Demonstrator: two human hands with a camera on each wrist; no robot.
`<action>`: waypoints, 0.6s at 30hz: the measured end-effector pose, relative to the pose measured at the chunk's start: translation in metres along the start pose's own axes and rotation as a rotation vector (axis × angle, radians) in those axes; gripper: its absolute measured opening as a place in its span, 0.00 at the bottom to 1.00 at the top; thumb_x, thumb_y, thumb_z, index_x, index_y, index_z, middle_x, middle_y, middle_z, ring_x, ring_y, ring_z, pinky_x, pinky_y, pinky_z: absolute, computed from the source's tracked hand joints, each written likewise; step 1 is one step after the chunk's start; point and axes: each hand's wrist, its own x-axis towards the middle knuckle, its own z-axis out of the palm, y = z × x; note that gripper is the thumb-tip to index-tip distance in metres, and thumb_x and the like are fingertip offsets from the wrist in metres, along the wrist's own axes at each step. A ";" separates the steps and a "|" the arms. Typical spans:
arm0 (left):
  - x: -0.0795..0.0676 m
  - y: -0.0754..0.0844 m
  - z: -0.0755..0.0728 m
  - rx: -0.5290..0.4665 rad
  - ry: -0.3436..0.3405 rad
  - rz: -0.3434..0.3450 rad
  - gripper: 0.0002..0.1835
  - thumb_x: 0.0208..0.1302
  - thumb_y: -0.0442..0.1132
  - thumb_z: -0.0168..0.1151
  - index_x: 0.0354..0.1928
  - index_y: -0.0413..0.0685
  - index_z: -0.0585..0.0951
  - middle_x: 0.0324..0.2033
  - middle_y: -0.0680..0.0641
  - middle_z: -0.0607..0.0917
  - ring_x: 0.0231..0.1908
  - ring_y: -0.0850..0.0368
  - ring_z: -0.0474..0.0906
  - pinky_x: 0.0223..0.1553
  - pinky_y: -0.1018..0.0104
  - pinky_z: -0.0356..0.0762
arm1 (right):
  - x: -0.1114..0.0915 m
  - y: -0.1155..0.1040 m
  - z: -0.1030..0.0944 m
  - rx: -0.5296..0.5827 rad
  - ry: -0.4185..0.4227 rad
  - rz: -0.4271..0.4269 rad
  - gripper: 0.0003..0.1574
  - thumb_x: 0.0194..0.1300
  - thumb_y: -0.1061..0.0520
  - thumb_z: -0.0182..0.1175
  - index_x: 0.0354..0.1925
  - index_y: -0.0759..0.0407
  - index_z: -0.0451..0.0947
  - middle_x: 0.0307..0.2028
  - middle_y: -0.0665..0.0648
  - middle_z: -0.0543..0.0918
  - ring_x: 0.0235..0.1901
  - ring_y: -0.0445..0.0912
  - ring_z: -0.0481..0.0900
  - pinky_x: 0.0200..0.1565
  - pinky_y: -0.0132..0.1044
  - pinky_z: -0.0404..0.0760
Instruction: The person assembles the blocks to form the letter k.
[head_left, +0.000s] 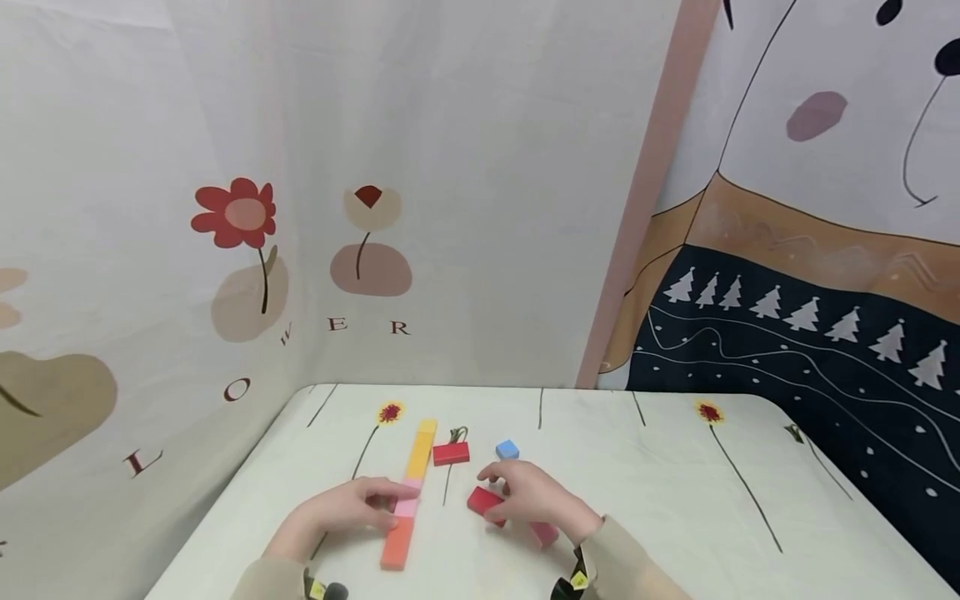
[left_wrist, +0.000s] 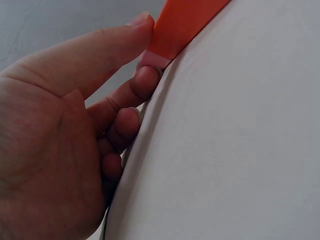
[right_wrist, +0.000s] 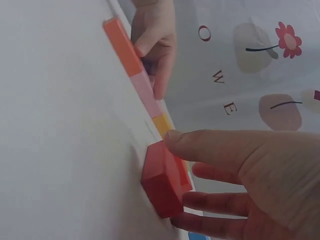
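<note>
1. Red block (head_left: 483, 501): right of the row (head_left: 406, 506), pinched in right hand (head_left: 534, 497).
2. Row, orange-pink-yellow: left; left hand (head_left: 347, 510) touching, fingers relaxed.
3. Second red block (head_left: 451, 454): far, just right of row.
4. Blue block (head_left: 507, 450): far, beyond right hand.
5. Rose block (head_left: 543, 536): near, partly hidden by right hand.

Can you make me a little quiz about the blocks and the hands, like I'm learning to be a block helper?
1. Which hand is pinching a red block, left or right?
2. True or false: the blue block lies apart from the row of blocks.
3. Fill in: the row's end nearest the bottom of the head view is ____.

Key:
1. The right hand.
2. True.
3. Orange, the orange block.
</note>
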 end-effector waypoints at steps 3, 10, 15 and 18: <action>-0.002 0.000 0.001 -0.002 0.004 -0.004 0.24 0.58 0.41 0.70 0.58 0.63 0.81 0.44 0.52 0.77 0.48 0.51 0.68 0.52 0.47 0.65 | 0.000 0.000 0.003 -0.005 0.002 -0.007 0.30 0.50 0.53 0.75 0.53 0.51 0.80 0.44 0.47 0.79 0.36 0.40 0.74 0.42 0.38 0.76; -0.002 0.002 0.001 0.005 -0.001 0.004 0.24 0.58 0.41 0.69 0.58 0.63 0.81 0.42 0.52 0.77 0.47 0.51 0.67 0.50 0.49 0.65 | -0.002 0.002 0.009 -0.088 0.033 -0.016 0.31 0.47 0.50 0.77 0.52 0.48 0.80 0.41 0.45 0.79 0.37 0.38 0.74 0.42 0.39 0.75; -0.002 0.004 0.000 -0.003 -0.001 0.004 0.24 0.58 0.42 0.70 0.58 0.63 0.81 0.45 0.52 0.78 0.48 0.50 0.68 0.52 0.46 0.65 | -0.003 0.001 0.012 -0.129 0.082 -0.001 0.31 0.46 0.49 0.77 0.49 0.50 0.81 0.42 0.47 0.78 0.38 0.40 0.75 0.40 0.38 0.76; -0.003 0.004 0.000 -0.007 0.007 -0.006 0.23 0.57 0.42 0.70 0.57 0.64 0.81 0.47 0.53 0.78 0.49 0.51 0.68 0.55 0.43 0.64 | -0.003 0.001 0.014 -0.115 0.094 -0.004 0.30 0.45 0.49 0.77 0.48 0.53 0.81 0.39 0.47 0.78 0.36 0.40 0.75 0.38 0.37 0.75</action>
